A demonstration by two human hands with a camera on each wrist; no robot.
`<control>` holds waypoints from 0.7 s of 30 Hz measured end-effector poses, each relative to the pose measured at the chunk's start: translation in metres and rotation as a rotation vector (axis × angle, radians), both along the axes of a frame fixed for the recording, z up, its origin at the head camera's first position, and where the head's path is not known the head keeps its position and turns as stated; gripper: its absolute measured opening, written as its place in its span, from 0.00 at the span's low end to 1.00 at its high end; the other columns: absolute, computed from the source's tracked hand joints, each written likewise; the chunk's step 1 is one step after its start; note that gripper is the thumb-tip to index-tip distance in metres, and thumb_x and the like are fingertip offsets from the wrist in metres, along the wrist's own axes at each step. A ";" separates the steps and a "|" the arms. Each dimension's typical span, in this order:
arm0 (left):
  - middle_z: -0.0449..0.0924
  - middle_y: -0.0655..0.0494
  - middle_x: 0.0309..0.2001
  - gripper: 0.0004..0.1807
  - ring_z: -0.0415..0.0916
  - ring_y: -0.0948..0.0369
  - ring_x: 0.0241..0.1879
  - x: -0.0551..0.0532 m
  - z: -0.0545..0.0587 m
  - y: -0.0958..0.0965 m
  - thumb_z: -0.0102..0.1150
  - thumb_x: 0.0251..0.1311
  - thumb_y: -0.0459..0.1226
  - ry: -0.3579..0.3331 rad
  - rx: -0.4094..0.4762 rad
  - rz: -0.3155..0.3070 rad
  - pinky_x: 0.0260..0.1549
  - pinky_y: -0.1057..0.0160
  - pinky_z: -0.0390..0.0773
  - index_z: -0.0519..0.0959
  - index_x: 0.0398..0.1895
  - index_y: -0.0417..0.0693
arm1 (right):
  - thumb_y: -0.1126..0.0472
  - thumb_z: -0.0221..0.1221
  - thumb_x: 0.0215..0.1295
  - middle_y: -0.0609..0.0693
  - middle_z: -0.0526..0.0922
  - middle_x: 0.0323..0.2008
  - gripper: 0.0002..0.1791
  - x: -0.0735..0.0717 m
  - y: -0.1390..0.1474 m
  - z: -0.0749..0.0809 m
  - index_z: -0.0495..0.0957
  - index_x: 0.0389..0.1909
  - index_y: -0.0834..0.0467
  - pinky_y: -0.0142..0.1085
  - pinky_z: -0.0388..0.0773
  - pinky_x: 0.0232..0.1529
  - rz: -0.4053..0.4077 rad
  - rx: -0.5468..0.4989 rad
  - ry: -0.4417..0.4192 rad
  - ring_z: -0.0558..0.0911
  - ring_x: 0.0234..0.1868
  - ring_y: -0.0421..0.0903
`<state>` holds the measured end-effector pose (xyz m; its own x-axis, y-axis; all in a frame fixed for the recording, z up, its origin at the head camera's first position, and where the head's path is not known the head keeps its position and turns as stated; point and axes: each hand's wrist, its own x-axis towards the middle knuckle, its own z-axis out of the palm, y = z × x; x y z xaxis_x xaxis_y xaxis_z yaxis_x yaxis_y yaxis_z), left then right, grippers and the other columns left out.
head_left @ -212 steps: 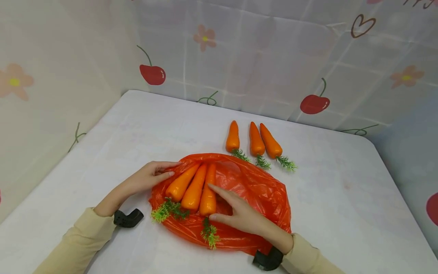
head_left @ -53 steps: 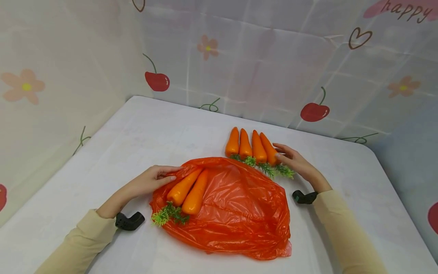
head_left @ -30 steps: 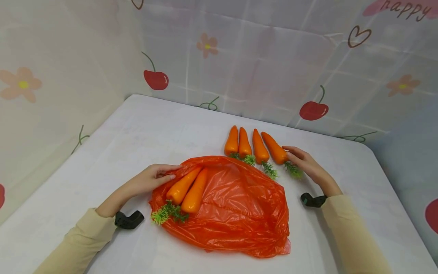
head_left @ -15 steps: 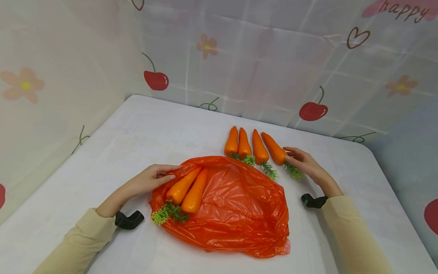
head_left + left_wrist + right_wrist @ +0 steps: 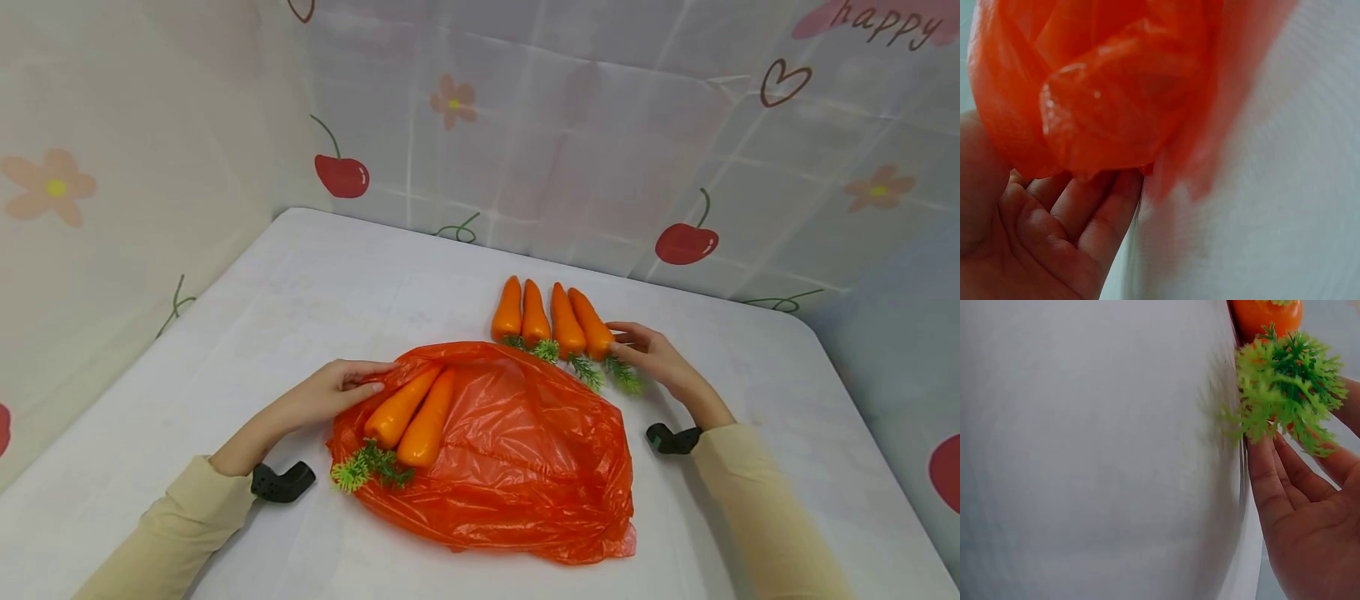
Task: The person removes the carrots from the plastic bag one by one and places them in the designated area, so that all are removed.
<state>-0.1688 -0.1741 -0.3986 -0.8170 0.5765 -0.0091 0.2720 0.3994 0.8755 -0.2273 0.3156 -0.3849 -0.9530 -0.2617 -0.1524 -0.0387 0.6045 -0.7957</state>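
Note:
An orange-red plastic bag (image 5: 536,442) lies spread on the table. My left hand (image 5: 322,396) holds the bag's left edge; in the left wrist view its fingertips are hidden behind the film. Two toy carrots (image 5: 426,425) lie on the bag by that hand, green tops toward me. Behind the bag several carrots stand side by side in a row, tips away from me. My right hand (image 5: 658,360) holds the rightmost carrot (image 5: 591,327) near its leafy end, thumb against it. Its green leaves (image 5: 1291,387) cover part of the fingers in the right wrist view.
The row's other carrots are the leftmost one (image 5: 507,310), a slimmer one (image 5: 535,315) and a third (image 5: 566,323). They lie close to the bag's far edge. The white table (image 5: 360,267) ends at a patterned curtain (image 5: 525,150). Black wrist cameras sit at both cuffs.
One carrot has gone from the bag to the row since the oldest frame. The rightmost carrot shifted right with my right hand, then back left against its neighbour. My left hand stayed.

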 end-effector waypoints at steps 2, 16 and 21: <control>0.73 0.44 0.56 0.21 0.73 0.57 0.43 0.000 0.000 0.000 0.53 0.67 0.36 0.008 -0.001 -0.002 0.42 0.64 0.73 0.71 0.62 0.41 | 0.49 0.53 0.69 0.67 0.67 0.58 0.33 -0.001 -0.001 -0.001 0.59 0.67 0.63 0.52 0.67 0.54 0.000 0.009 0.001 0.71 0.54 0.61; 0.73 0.44 0.56 0.21 0.72 0.57 0.45 -0.001 -0.002 0.000 0.52 0.67 0.35 0.009 -0.009 0.001 0.44 0.63 0.73 0.71 0.62 0.41 | 0.48 0.50 0.70 0.67 0.65 0.60 0.34 0.001 0.001 0.001 0.56 0.69 0.64 0.51 0.69 0.52 -0.026 0.030 -0.009 0.71 0.52 0.60; 0.73 0.44 0.57 0.21 0.72 0.57 0.43 -0.001 -0.003 0.000 0.52 0.67 0.36 0.011 -0.005 -0.002 0.42 0.64 0.73 0.71 0.62 0.41 | 0.50 0.48 0.71 0.67 0.64 0.61 0.32 0.002 0.003 0.005 0.57 0.68 0.64 0.53 0.68 0.52 -0.029 0.052 0.037 0.70 0.53 0.62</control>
